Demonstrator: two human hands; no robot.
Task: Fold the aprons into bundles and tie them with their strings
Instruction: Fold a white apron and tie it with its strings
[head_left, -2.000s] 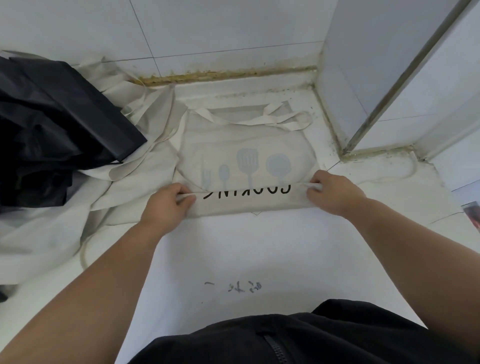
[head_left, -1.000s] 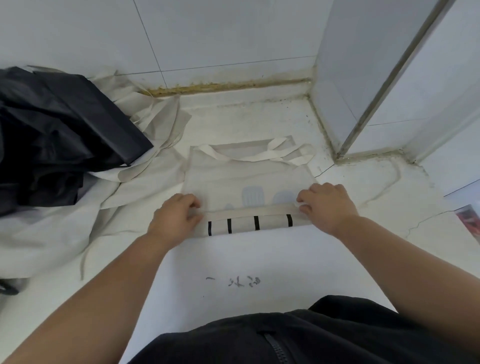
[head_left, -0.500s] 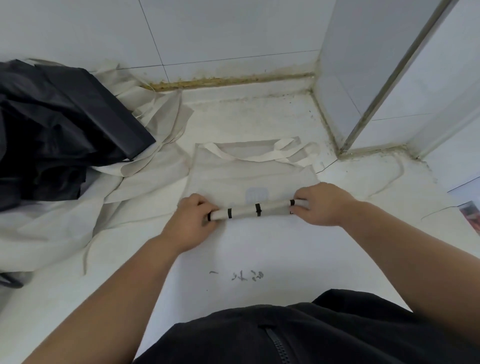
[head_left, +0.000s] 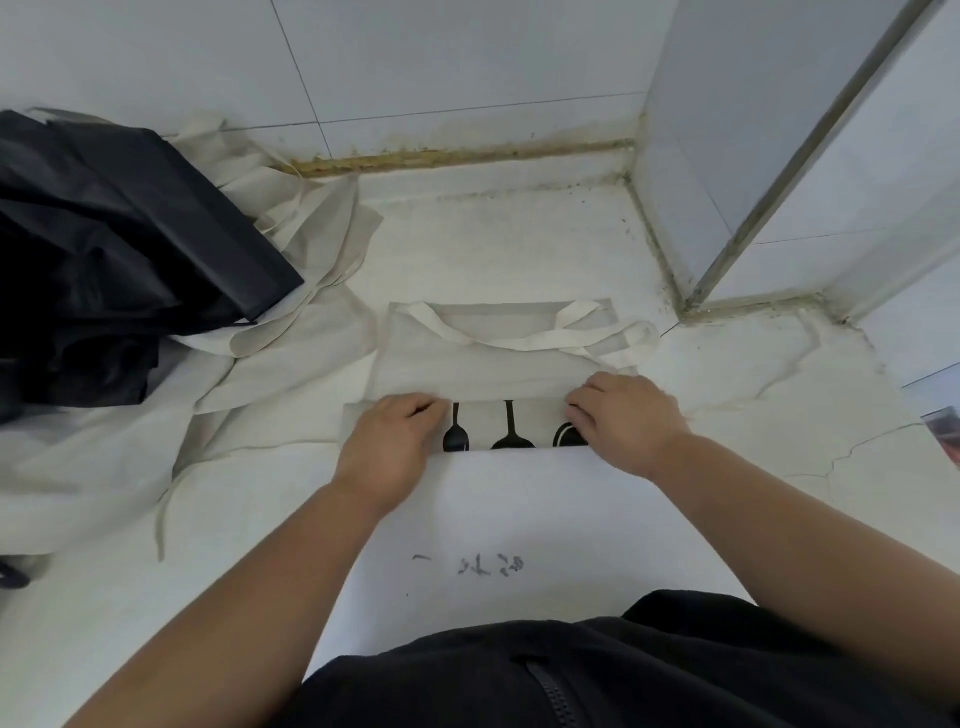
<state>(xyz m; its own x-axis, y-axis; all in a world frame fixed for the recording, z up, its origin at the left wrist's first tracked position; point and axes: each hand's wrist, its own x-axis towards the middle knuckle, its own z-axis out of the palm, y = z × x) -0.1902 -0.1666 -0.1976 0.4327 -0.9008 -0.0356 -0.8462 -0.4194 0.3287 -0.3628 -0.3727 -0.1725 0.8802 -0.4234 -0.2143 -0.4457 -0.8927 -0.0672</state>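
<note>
A beige apron (head_left: 493, 366) lies flat on the white floor in front of me, its near end folded over into a band (head_left: 511, 426) that shows black utensil prints. The neck strap (head_left: 519, 340) lies loose across the far end. My left hand (head_left: 395, 441) covers the band's left end, with its fingers curled over the far edge of the fold. At the right end my right hand (head_left: 626, 421) does the same, fingertips bent onto the fold. Both hands hide the band's ends.
A heap of black fabric (head_left: 114, 260) sits at the left on several more beige aprons (head_left: 270, 364) with trailing strings. Tiled walls (head_left: 467, 62) close the far side, and a corner post (head_left: 779, 171) stands at the right. Dark scribbles (head_left: 470, 564) mark the floor near me.
The narrow roll with black ticks has been turned over away from me into a wider flat band showing spoon prints. Both hands moved forward with it, and the flat part is shorter.
</note>
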